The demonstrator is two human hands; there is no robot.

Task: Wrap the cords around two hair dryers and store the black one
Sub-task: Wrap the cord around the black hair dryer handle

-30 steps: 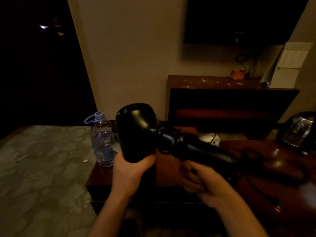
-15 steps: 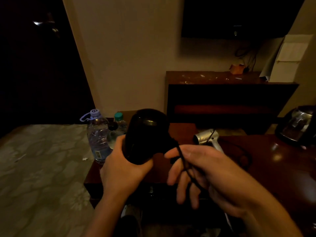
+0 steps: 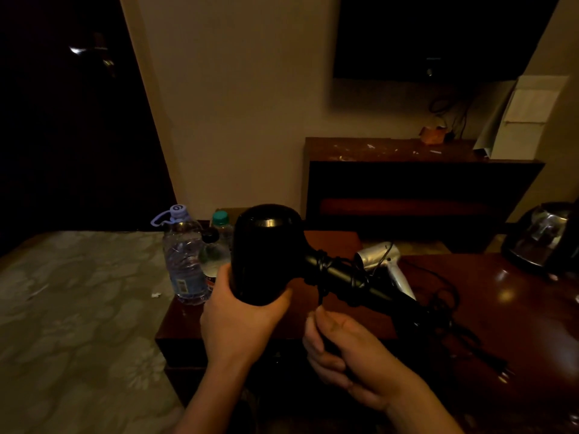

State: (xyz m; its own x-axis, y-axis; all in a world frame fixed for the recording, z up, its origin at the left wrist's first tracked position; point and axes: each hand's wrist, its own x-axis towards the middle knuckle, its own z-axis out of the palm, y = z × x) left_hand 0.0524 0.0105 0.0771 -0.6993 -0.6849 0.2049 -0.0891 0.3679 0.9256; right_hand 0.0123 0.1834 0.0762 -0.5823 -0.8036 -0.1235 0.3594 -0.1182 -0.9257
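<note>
My left hand (image 3: 239,321) grips the barrel of the black hair dryer (image 3: 266,252), held above the dark wooden table (image 3: 517,311). Its handle points right and carries several turns of black cord (image 3: 326,270). My right hand (image 3: 344,352) is below the handle, fingers closed on the cord, which runs up taut to the coils. The cord's plug (image 3: 501,372) lies on the table at the right. A silver hair dryer (image 3: 383,261) lies on the table behind the black one's handle, with its own cord loose beside it.
Three bottles (image 3: 185,261) stand at the table's left end. A kettle (image 3: 542,236) sits at the far right. A bed with a patterned cover (image 3: 72,324) fills the left. A dark sideboard (image 3: 419,183) stands against the wall under a wall-mounted screen.
My right hand swung up over the handle with the cord, then came down below it, adding a turn. The black dryer's handle tilted back toward the right. The silver dryer came into view.
</note>
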